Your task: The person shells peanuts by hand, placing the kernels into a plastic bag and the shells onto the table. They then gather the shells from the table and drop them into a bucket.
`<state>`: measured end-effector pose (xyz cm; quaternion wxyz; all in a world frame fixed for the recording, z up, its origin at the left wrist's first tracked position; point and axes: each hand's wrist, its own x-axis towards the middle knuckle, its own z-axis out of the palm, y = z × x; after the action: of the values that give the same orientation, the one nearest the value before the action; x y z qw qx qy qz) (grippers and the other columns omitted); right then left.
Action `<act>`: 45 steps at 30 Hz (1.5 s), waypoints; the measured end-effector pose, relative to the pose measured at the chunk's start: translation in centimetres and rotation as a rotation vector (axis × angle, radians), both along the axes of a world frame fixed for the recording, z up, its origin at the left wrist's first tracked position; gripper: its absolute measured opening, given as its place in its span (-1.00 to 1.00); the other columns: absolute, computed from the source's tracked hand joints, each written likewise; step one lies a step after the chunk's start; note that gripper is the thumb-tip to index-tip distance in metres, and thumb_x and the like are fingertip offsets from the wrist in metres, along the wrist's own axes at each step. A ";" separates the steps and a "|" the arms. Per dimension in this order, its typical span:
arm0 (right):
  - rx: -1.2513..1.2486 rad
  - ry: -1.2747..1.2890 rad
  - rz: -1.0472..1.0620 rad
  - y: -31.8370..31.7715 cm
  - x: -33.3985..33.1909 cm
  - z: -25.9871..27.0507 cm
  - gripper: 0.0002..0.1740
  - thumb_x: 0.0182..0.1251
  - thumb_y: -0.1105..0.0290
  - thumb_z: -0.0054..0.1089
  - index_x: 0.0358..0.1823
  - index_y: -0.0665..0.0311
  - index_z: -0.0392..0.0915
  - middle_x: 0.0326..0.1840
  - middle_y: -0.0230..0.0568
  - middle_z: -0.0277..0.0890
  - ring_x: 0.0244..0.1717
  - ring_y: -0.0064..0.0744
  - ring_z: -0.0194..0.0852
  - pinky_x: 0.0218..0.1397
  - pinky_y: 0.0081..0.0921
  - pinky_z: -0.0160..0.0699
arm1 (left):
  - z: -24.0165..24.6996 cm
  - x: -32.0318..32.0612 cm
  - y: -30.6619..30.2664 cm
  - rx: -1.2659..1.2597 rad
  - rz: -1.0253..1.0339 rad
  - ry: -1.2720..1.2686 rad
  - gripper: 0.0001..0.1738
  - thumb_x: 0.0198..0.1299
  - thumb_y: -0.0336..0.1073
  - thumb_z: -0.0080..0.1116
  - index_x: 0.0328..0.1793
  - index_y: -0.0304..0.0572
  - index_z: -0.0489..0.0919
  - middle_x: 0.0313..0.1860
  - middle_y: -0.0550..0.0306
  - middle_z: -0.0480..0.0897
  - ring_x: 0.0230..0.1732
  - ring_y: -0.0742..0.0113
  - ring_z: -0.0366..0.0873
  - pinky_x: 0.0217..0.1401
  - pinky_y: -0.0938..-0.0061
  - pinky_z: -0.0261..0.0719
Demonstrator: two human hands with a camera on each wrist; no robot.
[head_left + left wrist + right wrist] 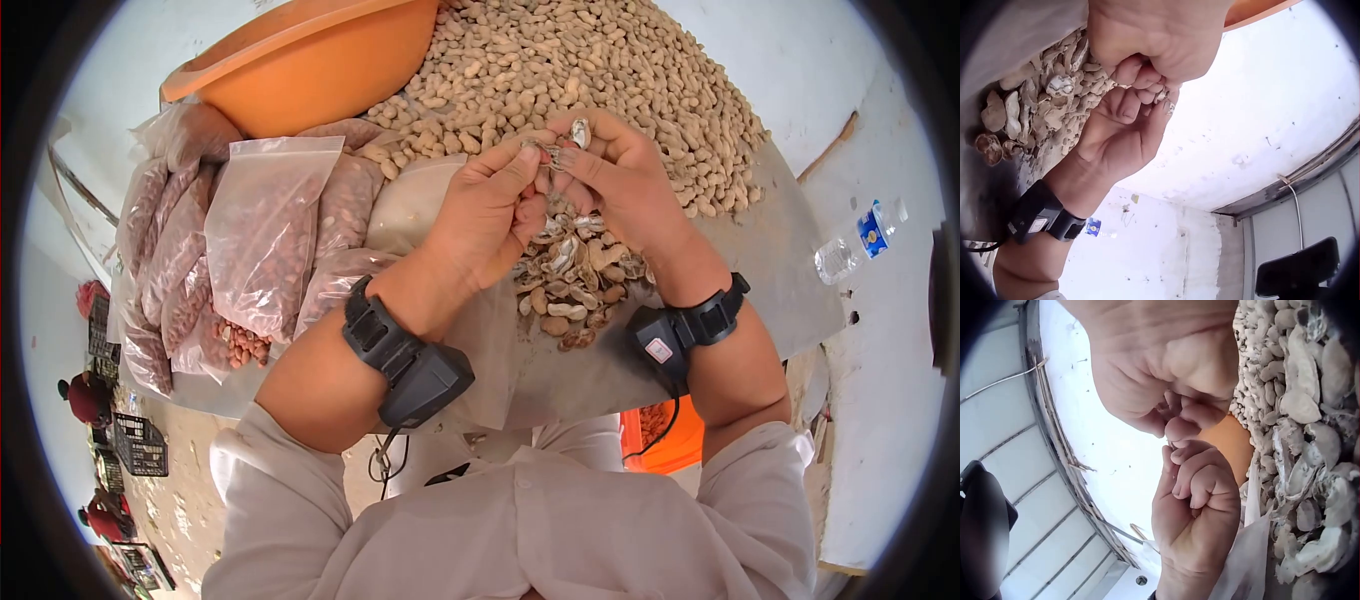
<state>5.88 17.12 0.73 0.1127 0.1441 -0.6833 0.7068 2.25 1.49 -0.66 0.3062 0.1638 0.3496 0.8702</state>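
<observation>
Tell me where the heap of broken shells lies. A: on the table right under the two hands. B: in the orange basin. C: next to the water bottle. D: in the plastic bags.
A: the broken shells lie heaped on the table directly beneath the left hand and right hand, which pinch a peanut between them, away from the orange basin.

An orange basin [310,60] sits behind clear bags [260,235] of red kernels. A water bottle [860,240] lies far right, and black crates [138,445] stand below.
</observation>
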 end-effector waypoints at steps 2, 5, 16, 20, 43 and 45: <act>0.187 0.063 -0.066 -0.4 0.6 0.7 -0.78 0.24 0.45 0.11 -0.11 0.36 0.49 -0.45 -0.34 0.49 -0.59 -0.65 0.31 -0.53 -0.70 0.31 | -0.2 -0.4 -0.2 0.014 -0.049 -0.062 -0.84 0.33 -0.30 -0.06 -0.20 -0.21 0.48 -0.48 0.25 0.43 -0.60 0.60 0.22 -0.63 0.76 0.16; 0.393 0.133 -0.195 -1.2 1.3 0.8 -0.80 0.18 0.48 0.15 -0.16 0.35 0.54 -0.45 -0.36 0.49 -0.55 -0.64 0.34 -0.48 -0.66 0.34 | -0.7 -0.9 -0.1 0.052 -0.093 -0.192 -0.84 0.32 -0.31 -0.12 -0.30 -0.18 0.43 -0.51 0.25 0.40 -0.62 0.55 0.21 -0.65 0.72 0.14; 0.745 0.459 -0.198 -0.9 0.9 1.1 -0.70 -0.01 0.55 0.21 -0.15 0.27 0.59 -0.37 -0.24 0.47 -0.40 -0.42 0.43 -0.32 -0.57 0.44 | -0.8 -0.8 -0.1 -0.002 -0.152 -0.292 -0.77 0.28 -0.32 -0.24 -0.41 -0.21 0.38 -0.58 0.23 0.39 -0.60 0.52 0.30 -0.65 0.71 0.22; 0.660 0.417 -0.187 -1.4 0.9 1.0 -0.69 -0.03 0.56 0.24 -0.16 0.28 0.60 -0.33 -0.27 0.47 -0.40 -0.48 0.41 -0.34 -0.61 0.43 | -1.0 -0.9 0.3 -0.031 -0.119 -0.329 -0.80 0.26 -0.33 -0.20 -0.40 -0.21 0.37 -0.61 0.20 0.39 -0.64 0.47 0.34 -0.67 0.70 0.30; 0.553 0.221 -0.464 0.7 0.5 1.6 -0.86 0.18 0.45 0.15 -0.27 0.33 0.60 -0.51 -0.34 0.51 -0.61 -0.64 0.38 -0.52 -0.64 0.35 | -0.6 -0.9 -0.3 0.068 -0.228 -0.224 -0.79 0.23 -0.26 0.06 -0.38 -0.25 0.48 -0.56 0.24 0.45 -0.63 0.55 0.29 -0.67 0.73 0.16; 0.486 0.044 -0.272 2.1 0.5 2.2 -0.86 0.20 0.45 0.13 -0.28 0.33 0.60 -0.53 -0.39 0.51 -0.64 -0.70 0.32 -0.55 -0.65 0.30 | -0.4 -1.4 -0.6 0.118 -0.092 -0.218 -0.81 0.21 -0.28 0.09 -0.35 -0.25 0.48 -0.57 0.27 0.42 -0.64 0.57 0.25 -0.68 0.73 0.12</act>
<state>6.42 19.25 2.90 0.1836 0.0892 -0.8434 0.4971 0.84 0.93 -1.09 0.3716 0.1017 0.2544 0.8870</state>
